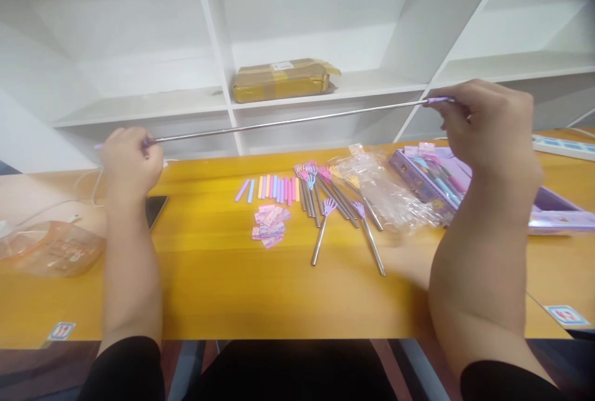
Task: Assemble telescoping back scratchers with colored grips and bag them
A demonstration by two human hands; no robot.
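A telescopic back scratcher [288,121] is stretched out long above the table, its thin metal rod slanting slightly up to the right. My left hand [131,156] is closed around its purple handle end. My right hand [488,116] pinches the purple other end, whose head is mostly hidden by the fingers. Below the rod lie several shortened back scratchers [320,190] with coloured hand-shaped heads; two purple-headed ones lie nearer to me. Left of them is a row of pastel handle sleeves [279,189], with a pile of small pink cards [270,225] in front.
Clear plastic bags [395,193] lie crumpled beside a purple box [418,184] holding packaged items. At left are an orange-printed plastic bag [56,246] and a dark phone [157,209]. A taped carton [281,80] sits on the white shelf behind. A power strip [564,147] lies far right.
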